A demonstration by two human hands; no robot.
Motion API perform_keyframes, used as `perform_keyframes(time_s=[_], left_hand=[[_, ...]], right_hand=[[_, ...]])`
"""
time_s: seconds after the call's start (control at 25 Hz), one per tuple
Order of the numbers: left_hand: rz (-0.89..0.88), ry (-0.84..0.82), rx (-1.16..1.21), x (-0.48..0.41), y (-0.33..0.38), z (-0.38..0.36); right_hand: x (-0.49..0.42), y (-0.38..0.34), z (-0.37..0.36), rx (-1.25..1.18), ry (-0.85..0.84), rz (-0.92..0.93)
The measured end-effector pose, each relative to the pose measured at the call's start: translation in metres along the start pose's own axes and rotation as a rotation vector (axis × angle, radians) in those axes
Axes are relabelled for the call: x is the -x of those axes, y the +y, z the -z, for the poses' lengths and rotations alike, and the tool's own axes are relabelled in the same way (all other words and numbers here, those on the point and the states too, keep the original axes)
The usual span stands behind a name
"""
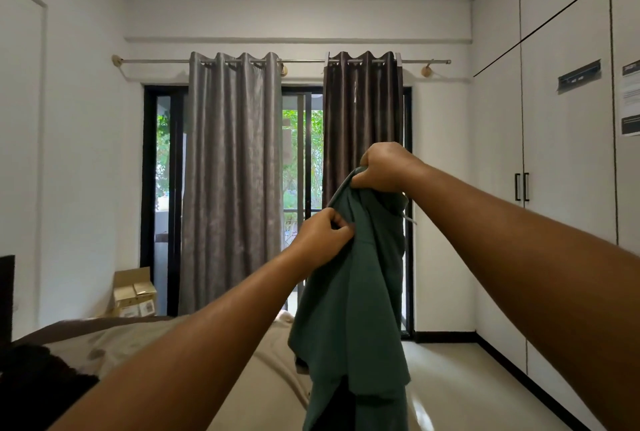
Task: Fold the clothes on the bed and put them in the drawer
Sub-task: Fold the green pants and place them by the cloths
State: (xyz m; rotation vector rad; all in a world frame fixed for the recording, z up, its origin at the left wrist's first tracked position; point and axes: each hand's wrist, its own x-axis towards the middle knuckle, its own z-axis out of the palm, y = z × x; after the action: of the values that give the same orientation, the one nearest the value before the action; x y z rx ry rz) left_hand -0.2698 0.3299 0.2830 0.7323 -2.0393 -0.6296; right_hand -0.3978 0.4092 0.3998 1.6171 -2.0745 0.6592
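A dark green garment (349, 309) hangs in the air in front of me, over the right edge of the bed (263, 371). My right hand (384, 167) grips its top edge, raised at chest height. Lower and to the left, my left hand (323, 235) pinches the cloth's left edge. A thin drawstring dangles from the garment just under my right hand. The garment's lower end runs out of the frame's bottom. No drawer shows in this view.
Tall white wardrobe doors (568, 153) with black handles line the right wall. Grey curtains (232, 181) half cover a glass door ahead. An open cardboard box (135, 292) stands by the left wall. A dark cloth (38, 382) lies on the bed at lower left.
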Motion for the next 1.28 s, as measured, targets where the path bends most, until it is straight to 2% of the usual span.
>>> perform_keyframes(time_s=[0.16, 0.24, 0.32, 0.44, 0.6, 0.72, 0.8, 0.92, 1.0, 1.04, 1.2, 1.28], left_hand=[[-0.003, -0.221, 0.303, 0.017, -0.008, -0.014], [-0.001, -0.304, 0.299, 0.019, -0.013, -0.015], [0.029, -0.321, 0.263, 0.019, -0.019, -0.010], [0.093, -0.283, 0.189, 0.019, -0.034, 0.010], [0.107, -0.221, 0.048, 0.019, -0.056, 0.040], [0.041, -0.088, 0.008, 0.018, -0.050, 0.059], [-0.038, -0.027, 0.015, 0.018, -0.045, 0.067], [-0.032, -0.176, -0.093, 0.019, -0.048, 0.064], [0.013, -0.283, -0.142, 0.022, -0.056, 0.057], [0.015, -0.282, -0.124, 0.022, -0.061, 0.055], [-0.001, -0.052, -0.040, 0.016, -0.066, 0.068], [0.000, 0.047, -0.092, 0.010, -0.066, 0.079]], right_hand=[[0.003, 0.011, -0.005, -0.203, 0.057, -0.031], [0.004, 0.017, -0.007, -0.247, 0.080, -0.036], [0.005, 0.025, -0.006, -0.247, 0.093, -0.021], [0.012, 0.044, 0.002, -0.233, 0.076, 0.028], [0.025, 0.067, 0.010, -0.240, -0.058, 0.103], [0.029, 0.079, 0.007, -0.164, -0.152, 0.115], [0.029, 0.082, 0.007, -0.162, -0.118, 0.137], [0.028, 0.081, 0.012, -0.311, 0.017, 0.167], [0.028, 0.078, 0.015, -0.375, 0.046, 0.176], [0.028, 0.078, 0.016, -0.376, 0.049, 0.180], [0.031, 0.084, 0.020, -0.344, 0.003, 0.137], [0.033, 0.088, 0.022, -0.356, -0.111, 0.083]])
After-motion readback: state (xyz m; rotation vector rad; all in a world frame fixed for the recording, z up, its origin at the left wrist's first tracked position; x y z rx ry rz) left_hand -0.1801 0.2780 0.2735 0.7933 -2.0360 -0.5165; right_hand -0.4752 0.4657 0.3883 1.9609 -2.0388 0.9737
